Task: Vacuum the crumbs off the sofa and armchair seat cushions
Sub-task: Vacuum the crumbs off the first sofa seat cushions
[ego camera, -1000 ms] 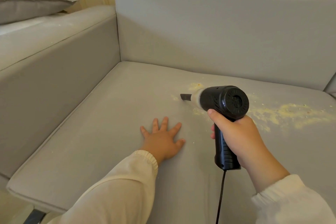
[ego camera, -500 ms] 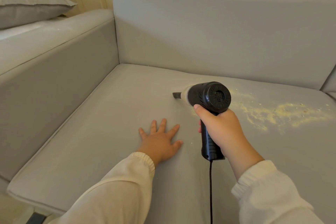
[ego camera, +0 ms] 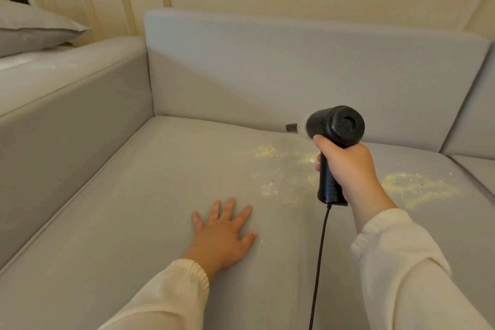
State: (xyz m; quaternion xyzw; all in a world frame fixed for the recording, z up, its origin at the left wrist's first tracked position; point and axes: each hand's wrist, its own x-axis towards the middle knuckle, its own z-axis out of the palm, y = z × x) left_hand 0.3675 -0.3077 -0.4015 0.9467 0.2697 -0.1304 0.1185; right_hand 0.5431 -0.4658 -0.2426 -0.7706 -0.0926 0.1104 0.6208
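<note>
My right hand point(ego camera: 348, 169) grips the handle of a black handheld vacuum point(ego camera: 334, 126), held above the grey seat cushion point(ego camera: 134, 209) with its nozzle pointing left near the backrest. Its black cord point(ego camera: 320, 262) hangs down from the handle. Yellow crumbs point(ego camera: 284, 182) lie scattered on the cushion below and left of the vacuum, and a larger patch of crumbs point(ego camera: 417, 187) lies to the right of my hand. My left hand point(ego camera: 225, 233) rests flat on the cushion with fingers spread, nearer the front.
The sofa backrest point(ego camera: 294, 75) rises behind the cushion and a padded armrest point(ego camera: 67, 104) stands at the left. A grey pillow point(ego camera: 32, 27) lies beyond the armrest. A second seat cushion point(ego camera: 479, 169) begins at the far right.
My right hand has lifted the vacuum off the cushion and back toward the backrest, uncovering crumbs beneath it. My left hand stays flat on the cushion.
</note>
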